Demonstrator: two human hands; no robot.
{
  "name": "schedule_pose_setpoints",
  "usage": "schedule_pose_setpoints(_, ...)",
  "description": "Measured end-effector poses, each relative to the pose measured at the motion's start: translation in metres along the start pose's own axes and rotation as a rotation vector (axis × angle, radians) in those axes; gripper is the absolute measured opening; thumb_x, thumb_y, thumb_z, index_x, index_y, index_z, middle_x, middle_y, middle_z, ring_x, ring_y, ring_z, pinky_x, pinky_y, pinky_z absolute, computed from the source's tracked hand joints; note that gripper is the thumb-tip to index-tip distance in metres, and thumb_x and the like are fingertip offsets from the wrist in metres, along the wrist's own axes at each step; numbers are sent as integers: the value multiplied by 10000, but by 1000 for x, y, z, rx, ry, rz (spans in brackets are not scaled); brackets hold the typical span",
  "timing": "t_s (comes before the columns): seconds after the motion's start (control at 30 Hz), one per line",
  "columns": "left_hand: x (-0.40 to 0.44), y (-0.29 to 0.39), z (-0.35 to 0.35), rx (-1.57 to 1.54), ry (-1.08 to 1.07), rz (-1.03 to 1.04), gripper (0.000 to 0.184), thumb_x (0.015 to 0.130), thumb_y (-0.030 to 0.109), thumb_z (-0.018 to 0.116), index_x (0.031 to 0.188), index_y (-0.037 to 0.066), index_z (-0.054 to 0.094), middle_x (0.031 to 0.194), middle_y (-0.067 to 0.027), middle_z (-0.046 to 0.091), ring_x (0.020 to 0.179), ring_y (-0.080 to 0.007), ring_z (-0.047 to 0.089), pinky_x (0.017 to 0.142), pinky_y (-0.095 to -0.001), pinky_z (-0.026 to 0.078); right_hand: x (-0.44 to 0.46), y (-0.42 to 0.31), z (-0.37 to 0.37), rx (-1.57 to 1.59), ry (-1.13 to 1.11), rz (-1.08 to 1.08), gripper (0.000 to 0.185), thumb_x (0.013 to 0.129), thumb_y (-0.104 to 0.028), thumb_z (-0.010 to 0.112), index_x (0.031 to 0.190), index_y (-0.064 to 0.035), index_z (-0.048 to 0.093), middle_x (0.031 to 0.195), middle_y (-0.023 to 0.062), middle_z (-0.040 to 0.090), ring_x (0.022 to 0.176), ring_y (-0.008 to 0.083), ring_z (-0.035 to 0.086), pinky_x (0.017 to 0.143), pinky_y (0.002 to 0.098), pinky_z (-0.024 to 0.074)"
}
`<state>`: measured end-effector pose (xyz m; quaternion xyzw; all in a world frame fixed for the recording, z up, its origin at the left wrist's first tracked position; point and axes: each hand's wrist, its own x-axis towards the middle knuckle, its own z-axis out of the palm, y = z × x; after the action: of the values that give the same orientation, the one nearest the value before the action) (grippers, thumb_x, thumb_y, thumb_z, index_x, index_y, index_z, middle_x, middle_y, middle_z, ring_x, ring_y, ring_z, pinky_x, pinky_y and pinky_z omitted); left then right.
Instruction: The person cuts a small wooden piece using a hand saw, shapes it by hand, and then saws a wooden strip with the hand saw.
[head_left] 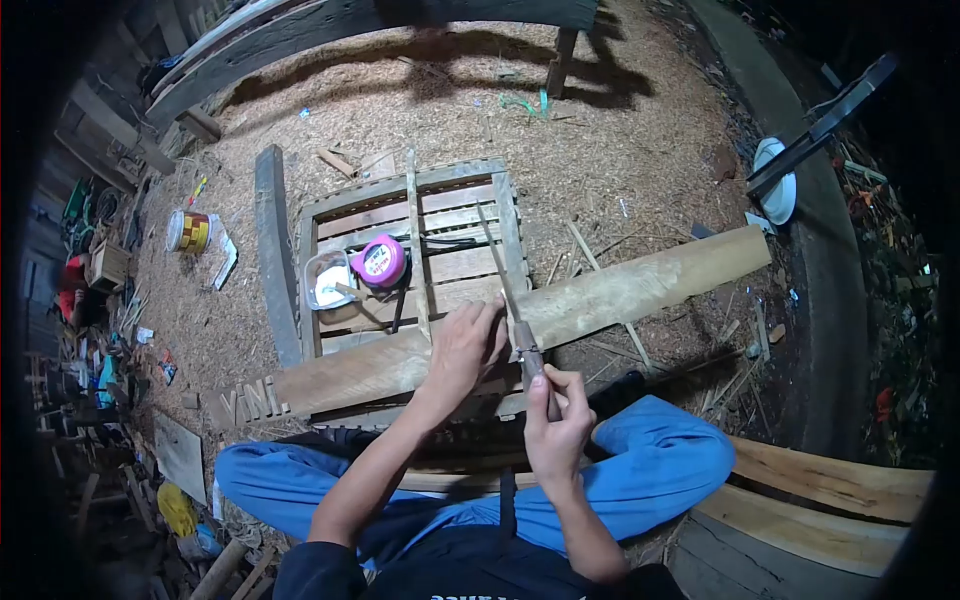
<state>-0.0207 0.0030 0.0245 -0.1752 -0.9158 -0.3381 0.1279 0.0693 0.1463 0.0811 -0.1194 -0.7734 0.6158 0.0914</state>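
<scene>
My right hand [558,425] is closed around the wooden handle of a long, narrow knife [505,285], whose blade points away from me. Beside the blade, my left hand [466,348] rests over a wide wooden board [640,285] with its fingers curled; what they hold is hidden. A thin wooden strip [415,235] runs from near the left hand across a slatted wooden pallet [507,205]. The board lies across the near part of the pallet, in front of my legs. On the slats sit a pink tape measure [380,262] and a clear plastic tub [328,280] with white contents.
Short wood pieces [255,400] lie at the board's left end. A dark plank [272,250] lies left of the pallet, with a patterned tin [188,231] farther left. A wooden bench [370,28] stands ahead. Wood shavings cover the ground; planks [830,480] lie at right.
</scene>
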Motion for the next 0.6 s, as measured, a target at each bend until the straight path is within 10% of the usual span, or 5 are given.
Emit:
schedule_pose_setpoints(0.3,-10,1,-6,-34,49,-17,330,883,53,703,1192,-14,611,911,-175,559,864,-367,578,771,-462,487,-4,0,-7,24,5,-6,210,978,-126,704,1088,32,620,708,104,690,673,85,676,564,277,510)
schedule_pose_setpoints(0.5,-18,8,-13,-51,9,-87,296,865,8,669,1147,-24,586,983,-196,532,946,-392,569,825,-478,479,-23,8,1,-247,-44,-246,243,899,-143,769,1075,-14,661,960,213,756,761,381,751,613,417,605)
schedule_pose_setpoints(0.6,-22,9,-15,-86,-19,-87,312,836,-15,667,1136,-18,581,984,-201,522,957,-409,561,826,-477,480,-26,16,2,-291,-27,-312,231,891,-126,769,1068,-21,665,965,215,757,797,373,757,632,414,609)
